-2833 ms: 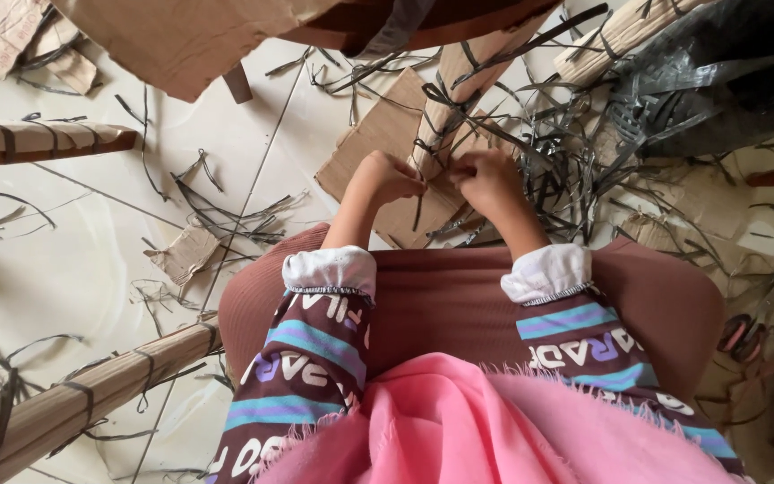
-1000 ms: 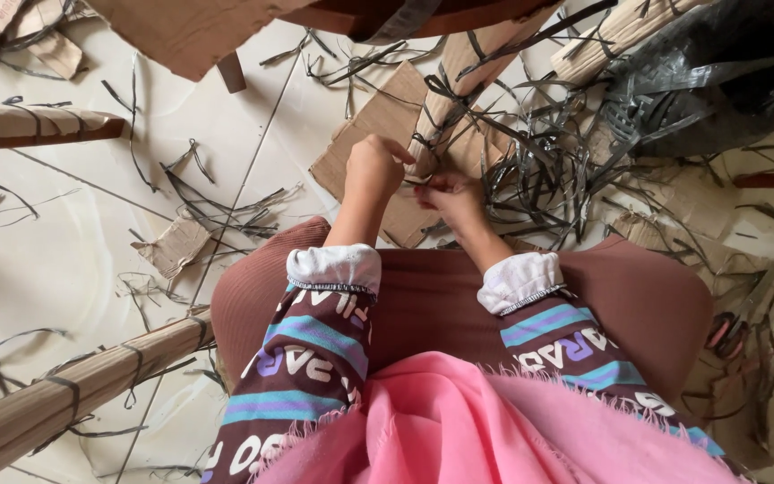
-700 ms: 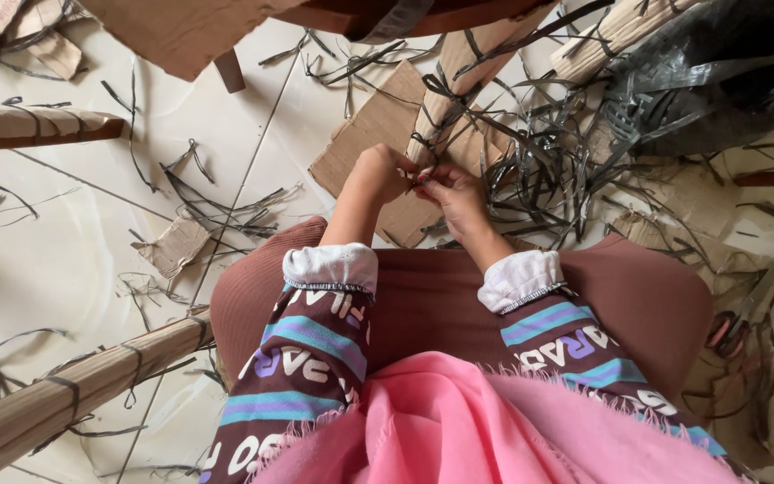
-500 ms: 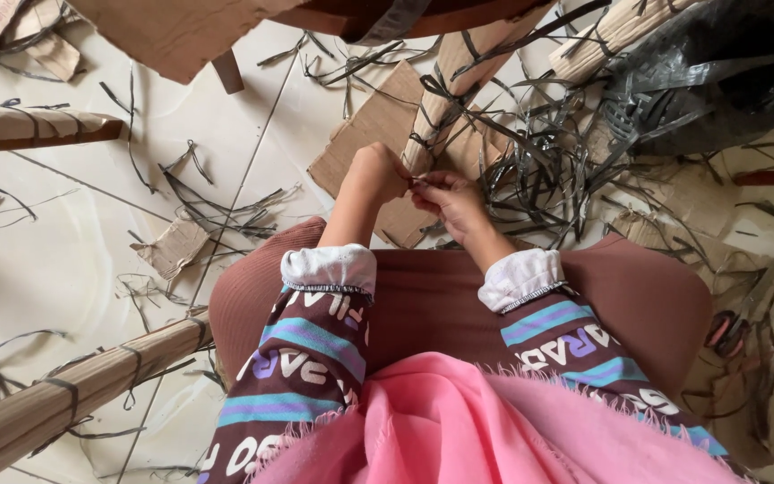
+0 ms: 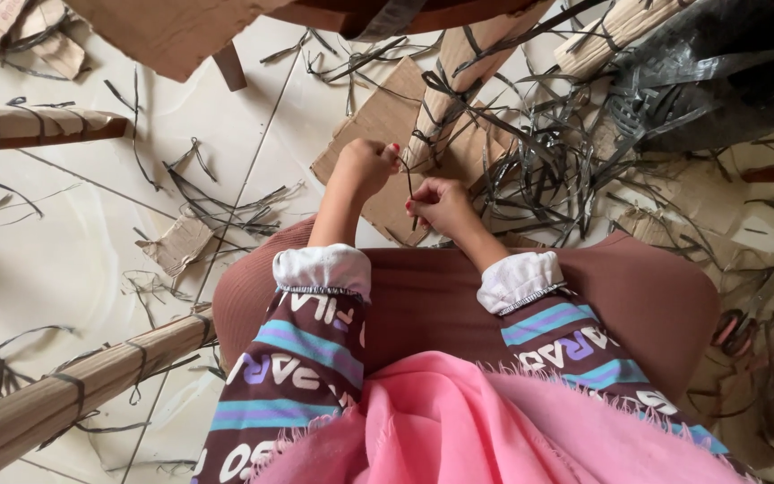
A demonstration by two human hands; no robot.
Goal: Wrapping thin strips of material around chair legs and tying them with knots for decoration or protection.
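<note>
Tiled floor (image 5: 73, 260), left hand (image 5: 362, 168) and right hand (image 5: 441, 204) both pinching dark strip (image 5: 409, 184).

— What goes unseen? — The wrapped bundle (image 5: 445, 90) runs under the brown furniture (image 5: 387, 13), cut by the top edge; fingertips of both hands are curled from view.
— And the scissors (image 5: 745, 314)? — Half-buried in dark strips (image 5: 539, 170); blades indistinct.

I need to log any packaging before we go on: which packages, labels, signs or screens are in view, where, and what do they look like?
Torn cardboard sheet: flat, brown, on the floor under the hands.
Cardboard scrap: small, brown, crumpled, on the tiles at left.
Black plastic bag: crumpled, top right.
No labels, signs or screens show.
</note>
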